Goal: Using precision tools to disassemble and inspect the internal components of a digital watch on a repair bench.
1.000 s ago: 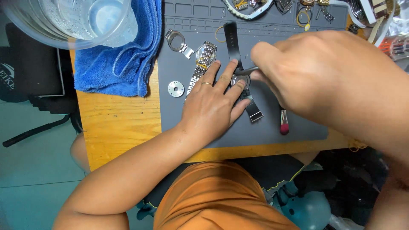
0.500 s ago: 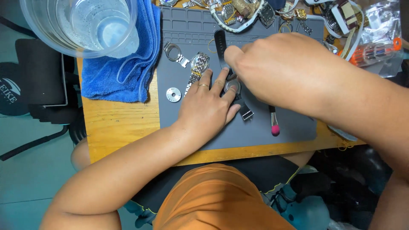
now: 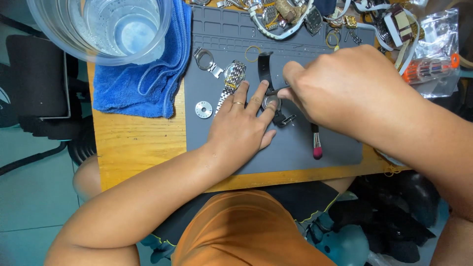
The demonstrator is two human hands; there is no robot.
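Since half a second ago, both hands have slid slightly toward 12 o'clock on the grey rubber work mat, staying locked together over the same small job. The left hand lies flat and spread, its fingertips pinning a small round watch case on a black strap to the mat. The right hand is curled into a near fist, thumb and forefinger pinched at the case; whatever thin tool it may hold is hidden, so I cannot tell what it grips.

The watch sits mid-mat, its strap running off toward 12 o'clock, with a small black buckle piece just at 4 o'clock from the case.

Risks, as I judge them: the hold-down is fingertips only, so a push from the right hand could skid the case sideways, or a slipping point could jab the left fingers. Loose parts lie near: a silver perforated disc at 9 o'clock, a two-tone metal bracelet watch touching the left hand's fingers, and a red-tipped brush at 5 o'clock. A sweep of the wrist could scatter them.

A clear plastic cup at 10 o'clock holds a little water and stands on a blue towel near the table edge; a knock would spill it. A clear bag at 2 o'clock holds an orange-capped tool.
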